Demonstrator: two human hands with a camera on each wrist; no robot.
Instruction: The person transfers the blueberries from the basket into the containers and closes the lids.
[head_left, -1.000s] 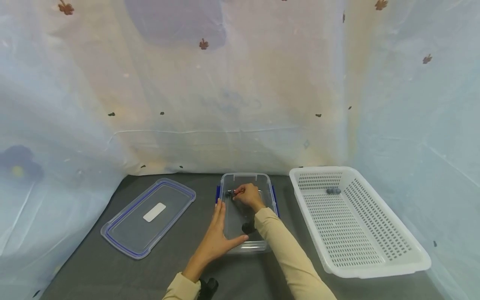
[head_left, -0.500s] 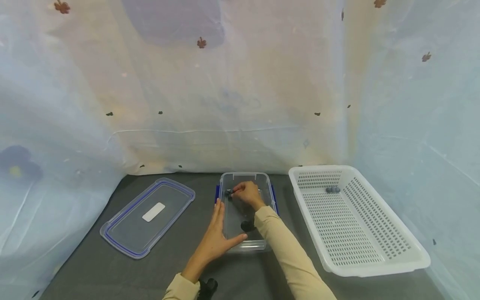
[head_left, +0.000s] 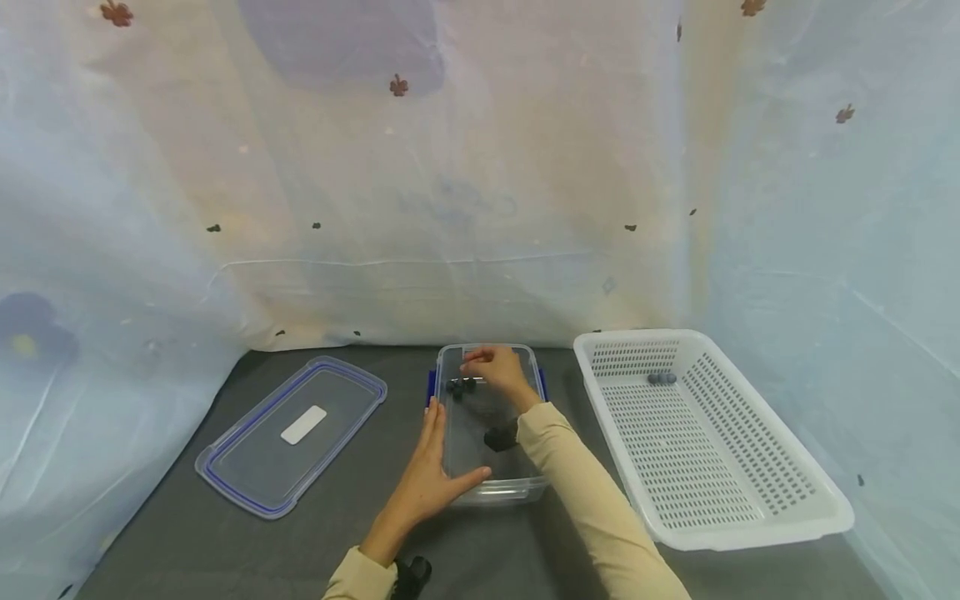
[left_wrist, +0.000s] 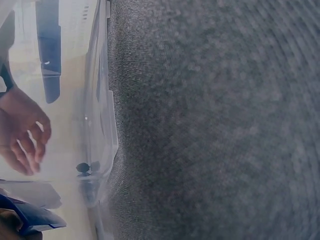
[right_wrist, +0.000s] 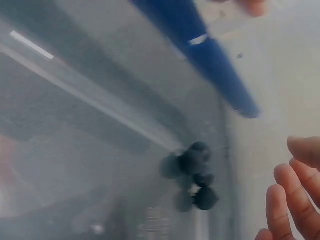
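Clear rectangular plastic lid with blue seal (head_left: 283, 457) flat on dark grey table (head_left: 247, 550). Left hand (head_left: 426, 479), fingers straight, thumb spread, gripping nothing, at near-left side of clear rectangular plastic box (head_left: 467, 442). Small dark rounded pieces (head_left: 456, 388) inside box, far-left part. Right hand (head_left: 501, 371) above box, fingers slightly apart, empty. White perforated plastic basket (head_left: 682, 454) right, small grey-blue rounded pieces (head_left: 662, 378) inside.

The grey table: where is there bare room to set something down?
The table is bare in front of the lid, and between lid and clear box beyond the left hand. The white basket is mostly free, except grey pieces at its far end. The box is crowded: right hand and dark pieces towards its back, left hand alongside.
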